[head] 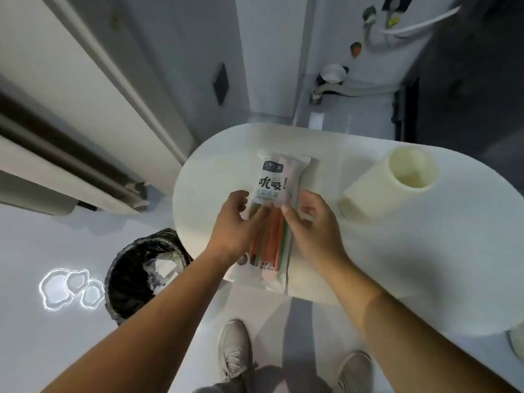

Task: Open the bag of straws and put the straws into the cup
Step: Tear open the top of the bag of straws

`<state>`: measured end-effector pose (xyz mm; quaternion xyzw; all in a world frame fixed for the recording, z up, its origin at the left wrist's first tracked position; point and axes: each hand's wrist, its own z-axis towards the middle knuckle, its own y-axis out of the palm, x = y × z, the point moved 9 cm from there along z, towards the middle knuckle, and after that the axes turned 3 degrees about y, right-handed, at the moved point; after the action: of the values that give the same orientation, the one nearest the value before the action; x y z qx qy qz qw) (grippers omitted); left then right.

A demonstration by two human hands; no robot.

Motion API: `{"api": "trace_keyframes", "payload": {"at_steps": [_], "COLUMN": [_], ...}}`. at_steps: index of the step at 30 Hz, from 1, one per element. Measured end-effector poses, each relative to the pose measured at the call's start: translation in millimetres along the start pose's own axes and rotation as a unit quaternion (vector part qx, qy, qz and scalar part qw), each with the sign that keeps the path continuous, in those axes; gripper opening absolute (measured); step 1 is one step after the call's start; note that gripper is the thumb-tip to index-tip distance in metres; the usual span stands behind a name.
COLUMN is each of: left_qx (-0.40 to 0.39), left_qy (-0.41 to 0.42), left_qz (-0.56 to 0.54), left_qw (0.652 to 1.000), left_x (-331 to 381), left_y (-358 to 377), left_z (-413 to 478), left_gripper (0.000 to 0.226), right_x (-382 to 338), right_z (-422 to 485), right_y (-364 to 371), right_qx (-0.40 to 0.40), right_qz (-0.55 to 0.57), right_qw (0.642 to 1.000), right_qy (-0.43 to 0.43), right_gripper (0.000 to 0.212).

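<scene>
A sealed clear bag of straws with a white printed label lies lengthwise on the white oval table. Orange, green and red straws show through its lower half. My left hand pinches the bag's middle from the left side. My right hand pinches it from the right, thumb on top of the plastic. A tall cream cup stands empty to the right of the bag, apart from both hands.
A black-lined waste bin with crumpled paper stands on the floor left of the table. My two grey shoes are below the table's near edge. A pale object peeks in at the table's right edge.
</scene>
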<state>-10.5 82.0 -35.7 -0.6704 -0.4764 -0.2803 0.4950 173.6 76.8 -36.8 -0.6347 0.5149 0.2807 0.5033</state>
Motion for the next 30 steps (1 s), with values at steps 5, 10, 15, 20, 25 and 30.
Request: {"api": "trace_keyframes", "payload": {"at_steps": [5,10,15,20,25,30], "left_qx": [0.046,0.048,0.079,0.102,0.127,0.11], "left_qy": [0.017,0.017,0.056,0.151,0.234,0.306], "left_qz": [0.027,-0.011,-0.038,-0.076,-0.088,-0.083], "left_qw": [0.998,0.999,0.995,0.98,0.96,0.942], "left_x": [-22.2,-21.3,-8.7,20.6,55.6,79.8], "left_y": [9.8,20.5,18.2,11.1,-1.7,-4.2], "left_z": [30.6,50.3,50.9,36.2,-0.4,-48.1], "left_gripper": [0.074,0.067,0.061,0.055,0.048,0.04], "right_x": [17.5,20.7,14.6,-12.9,-44.8,-76.6], "right_z": [18.9,37.0,46.1,37.5,3.0,-55.0], "right_y": [10.1,13.5,9.8,1.5,-22.8,-54.1], "right_qx": [0.009,0.004,-0.002,-0.043,-0.047,-0.045], "right_qz": [0.06,0.14,0.171,0.19,0.251,0.237], "right_qw": [0.998,0.99,0.984,0.976,0.956,0.951], "right_qy": [-0.007,-0.023,-0.042,-0.095,-0.142,-0.192], "right_gripper": [0.027,0.013,0.071,0.065,0.041,0.064]}}
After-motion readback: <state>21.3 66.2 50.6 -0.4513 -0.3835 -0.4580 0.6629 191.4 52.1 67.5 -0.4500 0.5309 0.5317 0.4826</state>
